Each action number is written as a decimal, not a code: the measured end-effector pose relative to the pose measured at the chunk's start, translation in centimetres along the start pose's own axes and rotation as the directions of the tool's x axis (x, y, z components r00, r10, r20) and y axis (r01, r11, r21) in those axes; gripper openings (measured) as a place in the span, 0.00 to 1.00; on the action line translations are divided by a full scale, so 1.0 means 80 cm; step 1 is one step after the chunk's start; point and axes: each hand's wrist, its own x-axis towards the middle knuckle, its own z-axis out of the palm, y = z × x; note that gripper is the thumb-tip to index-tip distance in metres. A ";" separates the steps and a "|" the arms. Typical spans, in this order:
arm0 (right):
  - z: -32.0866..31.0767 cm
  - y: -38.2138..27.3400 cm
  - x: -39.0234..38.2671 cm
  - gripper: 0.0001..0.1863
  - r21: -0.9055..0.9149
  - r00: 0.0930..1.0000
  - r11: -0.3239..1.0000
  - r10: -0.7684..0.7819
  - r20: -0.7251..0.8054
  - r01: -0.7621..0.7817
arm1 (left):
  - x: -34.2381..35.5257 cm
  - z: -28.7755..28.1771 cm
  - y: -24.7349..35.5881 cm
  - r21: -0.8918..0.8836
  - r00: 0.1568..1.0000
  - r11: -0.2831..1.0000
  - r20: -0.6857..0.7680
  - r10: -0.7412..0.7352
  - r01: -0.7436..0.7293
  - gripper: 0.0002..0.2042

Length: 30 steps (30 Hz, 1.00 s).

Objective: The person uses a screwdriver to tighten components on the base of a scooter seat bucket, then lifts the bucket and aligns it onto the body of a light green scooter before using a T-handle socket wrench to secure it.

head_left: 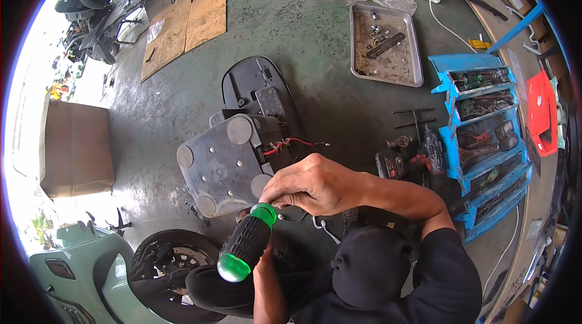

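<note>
Floor [145, 142] bearing unit [219, 157]. Right hand [312, 184], nearer unit, overlapping its lower-right corner in view; fingers curling at handle's [245, 242] upper end, clamping cannot tell. Left hand [264, 258] mostly hiding behind handle, hold cannot tell. Handle's long axis running down-left from right fingers.

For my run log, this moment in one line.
right hand: curled at green-black handle | left hand: mostly hidden | grey base: beside right hand
</note>
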 end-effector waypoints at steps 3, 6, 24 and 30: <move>-0.005 0.007 0.011 0.09 -0.072 0.999 0.997 -0.017 -0.035 0.015 | 0.009 0.011 0.041 -0.140 0.997 0.987 0.001 0.083 -0.082 0.21; -0.019 0.007 0.030 0.09 -0.056 0.994 0.995 0.084 -0.073 -0.088 | 0.019 0.027 0.088 -0.301 0.995 0.948 -0.015 0.103 -0.103 0.21; -0.029 0.012 0.062 0.04 -0.019 0.976 0.976 0.216 -0.033 -0.217 | 0.051 0.030 0.116 -0.393 1.000 0.919 -0.005 0.019 -0.019 0.14; -0.030 0.011 0.055 0.06 -0.296 0.999 0.955 -0.012 -0.036 0.001 | 0.046 0.029 0.106 -0.391 0.999 0.920 0.025 0.035 -0.023 0.15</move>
